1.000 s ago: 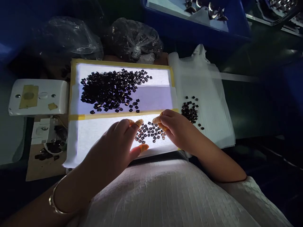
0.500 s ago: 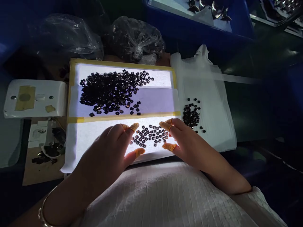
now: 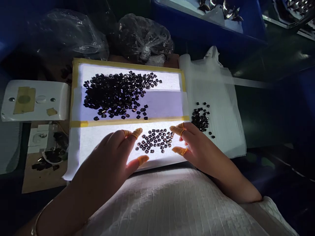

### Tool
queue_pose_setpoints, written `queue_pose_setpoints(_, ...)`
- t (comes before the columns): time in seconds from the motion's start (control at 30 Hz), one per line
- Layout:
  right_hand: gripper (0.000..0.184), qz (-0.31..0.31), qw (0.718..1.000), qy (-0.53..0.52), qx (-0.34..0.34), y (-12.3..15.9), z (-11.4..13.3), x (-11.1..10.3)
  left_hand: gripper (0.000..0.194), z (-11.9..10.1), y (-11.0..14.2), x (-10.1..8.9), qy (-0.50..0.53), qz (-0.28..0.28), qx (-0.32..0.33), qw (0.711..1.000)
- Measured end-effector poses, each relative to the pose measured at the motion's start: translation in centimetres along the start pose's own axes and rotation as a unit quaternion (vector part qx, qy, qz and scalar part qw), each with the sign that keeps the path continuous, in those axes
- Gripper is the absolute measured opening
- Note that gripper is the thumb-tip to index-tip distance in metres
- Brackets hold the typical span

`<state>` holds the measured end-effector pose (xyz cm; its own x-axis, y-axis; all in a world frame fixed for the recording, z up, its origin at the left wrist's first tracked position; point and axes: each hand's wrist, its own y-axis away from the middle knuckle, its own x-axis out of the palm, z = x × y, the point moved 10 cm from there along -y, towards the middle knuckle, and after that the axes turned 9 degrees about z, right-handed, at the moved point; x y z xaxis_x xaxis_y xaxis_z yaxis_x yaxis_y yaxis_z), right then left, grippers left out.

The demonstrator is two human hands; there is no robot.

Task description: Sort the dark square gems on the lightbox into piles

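Note:
A lit light table (image 3: 98,137) with yellow tape edges lies in front of me. A big heap of small dark square parts (image 3: 115,93) covers its upper half. A small spread-out group of the same parts (image 3: 155,141) lies on the lower strip. My left hand (image 3: 115,157) rests left of that group, fingers apart with orange finger cots on the tips. My right hand (image 3: 194,147) rests to the right of it, fingers also spread and capped. Neither hand holds anything.
A third small pile of dark parts (image 3: 201,119) sits on white foam sheets (image 3: 221,98) to the right. Clear plastic bags (image 3: 145,39) lie behind the table. A white switch plate (image 3: 34,100) sits left. Blue bins (image 3: 209,23) stand at the back.
My right hand went from pinched at the group's upper right to open and spread beside it. The small group now lies more evenly spread between both hands.

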<state>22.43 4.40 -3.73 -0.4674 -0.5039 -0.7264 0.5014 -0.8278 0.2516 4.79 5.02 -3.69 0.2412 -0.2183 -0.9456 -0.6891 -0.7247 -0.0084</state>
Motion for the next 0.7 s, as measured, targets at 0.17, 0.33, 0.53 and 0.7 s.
queue_pose_setpoints(0.17,0.054,-0.012,0.999,-0.019,0.024,0.6,-1.1,-0.2,0.053,0.6,0.5,-0.1,0.011,0.010,-0.005,1.000)
queue_pose_setpoints(0.33,0.050,-0.028,0.999,-0.012,0.012,0.3,-1.1,-0.3,0.047,0.2,0.7,0.2,-0.004,0.009,-0.010,1.000)
queue_pose_setpoints(0.53,0.048,-0.026,1.000,-0.009,0.013,0.2,-1.1,-0.1,0.047,-0.2,1.2,0.2,0.001,0.005,-0.013,1.000)
queue_pose_setpoints(0.7,0.046,-0.028,1.000,-0.011,0.008,0.2,-1.1,-0.1,0.043,0.6,1.6,-0.4,0.022,0.007,-0.045,0.999)
